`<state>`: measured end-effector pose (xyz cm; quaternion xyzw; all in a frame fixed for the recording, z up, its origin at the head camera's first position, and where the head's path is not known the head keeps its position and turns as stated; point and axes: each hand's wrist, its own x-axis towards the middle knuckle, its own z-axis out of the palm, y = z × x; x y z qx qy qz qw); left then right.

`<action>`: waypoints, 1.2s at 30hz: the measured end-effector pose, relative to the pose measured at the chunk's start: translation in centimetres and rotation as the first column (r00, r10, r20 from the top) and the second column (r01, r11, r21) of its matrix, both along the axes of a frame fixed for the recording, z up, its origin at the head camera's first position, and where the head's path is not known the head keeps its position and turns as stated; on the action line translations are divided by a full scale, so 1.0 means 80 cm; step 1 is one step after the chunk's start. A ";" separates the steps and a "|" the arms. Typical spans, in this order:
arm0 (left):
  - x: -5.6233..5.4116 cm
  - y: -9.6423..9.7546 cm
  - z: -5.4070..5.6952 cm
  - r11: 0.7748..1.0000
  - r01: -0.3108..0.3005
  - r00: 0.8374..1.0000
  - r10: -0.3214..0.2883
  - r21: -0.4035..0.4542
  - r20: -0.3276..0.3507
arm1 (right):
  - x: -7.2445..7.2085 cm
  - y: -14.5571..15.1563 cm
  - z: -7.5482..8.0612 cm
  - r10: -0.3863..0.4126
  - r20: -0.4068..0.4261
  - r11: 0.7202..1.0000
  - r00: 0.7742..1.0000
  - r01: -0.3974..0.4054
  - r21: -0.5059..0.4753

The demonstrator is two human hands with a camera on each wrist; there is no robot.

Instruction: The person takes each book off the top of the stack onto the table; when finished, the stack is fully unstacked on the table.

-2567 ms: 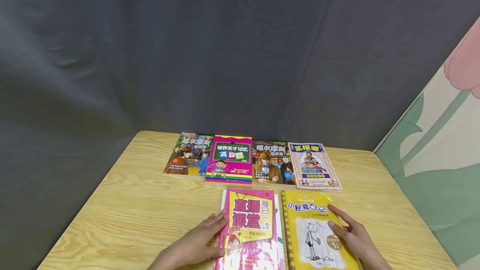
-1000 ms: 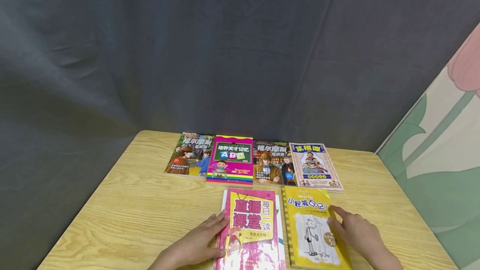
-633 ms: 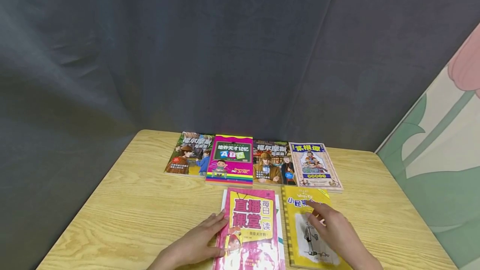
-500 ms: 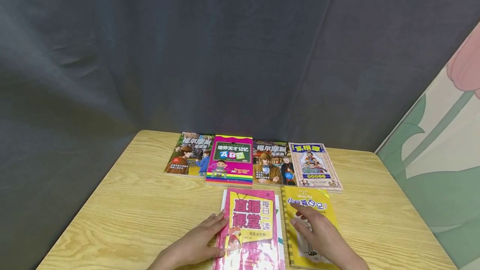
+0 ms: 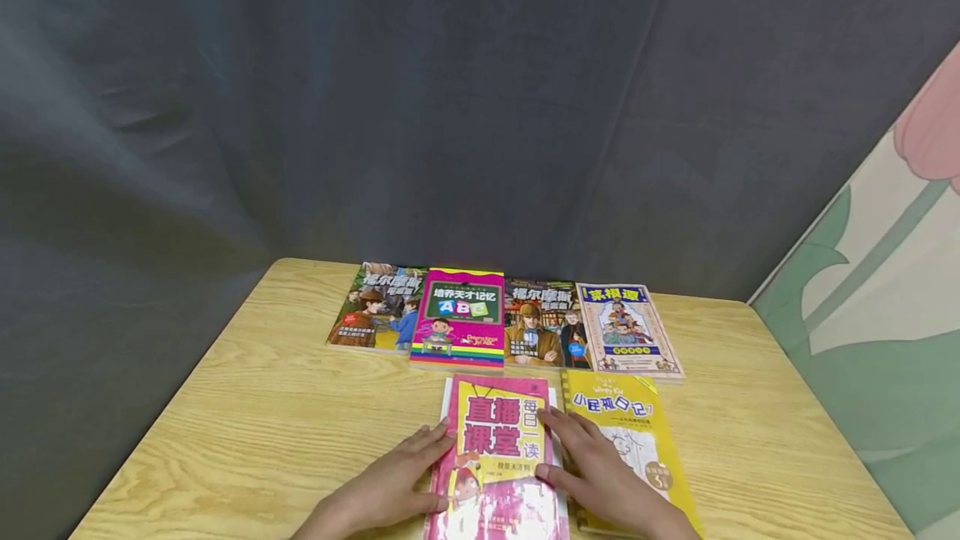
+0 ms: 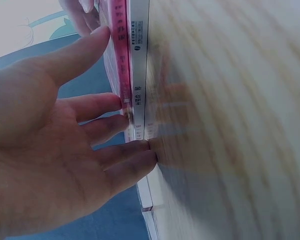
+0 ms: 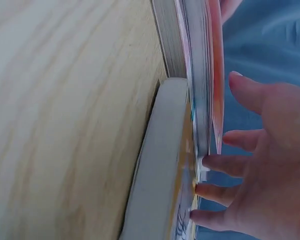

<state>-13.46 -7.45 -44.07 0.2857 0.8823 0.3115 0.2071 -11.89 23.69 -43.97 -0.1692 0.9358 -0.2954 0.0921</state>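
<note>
Near the front edge lies a pink book on top of a white-spined book. My left hand lies along their left side, its mostly straight fingertips touching the spines in the left wrist view. Reaching across from the right, my right hand has thumb and forefinger at the pink book's right edge. Under that hand lies a yellow book with a cartoon figure, beside the stack and partly covered. In the right wrist view the fingers are spread and loosely bent beside the page edges.
Along the back of the wooden table is a row of books: a detective book, a magenta ABC book, another detective book and a pale cartoon-cover book. A dark curtain hangs behind.
The yellow book was shifted slightly away from me and left. My right hand then left its right side and moved left over it to the pink book. My left hand stayed put.
</note>
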 end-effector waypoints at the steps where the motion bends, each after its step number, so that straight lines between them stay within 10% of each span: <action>1: 0.000 0.000 0.000 1.000 0.001 1.000 -0.001 0.000 0.001 | 0.000 -0.001 -0.001 0.002 -0.003 1.000 1.000 -0.002 0.018; 21: -0.027 0.011 -0.011 0.986 -0.099 0.995 0.098 0.133 0.015 | 0.003 -0.008 -0.010 -0.017 0.030 0.995 0.999 0.014 0.097; 32: -0.031 0.016 -0.007 0.937 -0.204 0.979 0.197 0.283 0.053 | 0.005 -0.019 -0.011 0.001 -0.018 0.993 1.000 0.002 0.121; 36: -0.031 0.017 -0.003 0.885 -0.277 0.960 0.267 0.375 0.080 | 0.006 -0.017 -0.010 0.005 -0.024 0.993 1.000 -0.002 0.122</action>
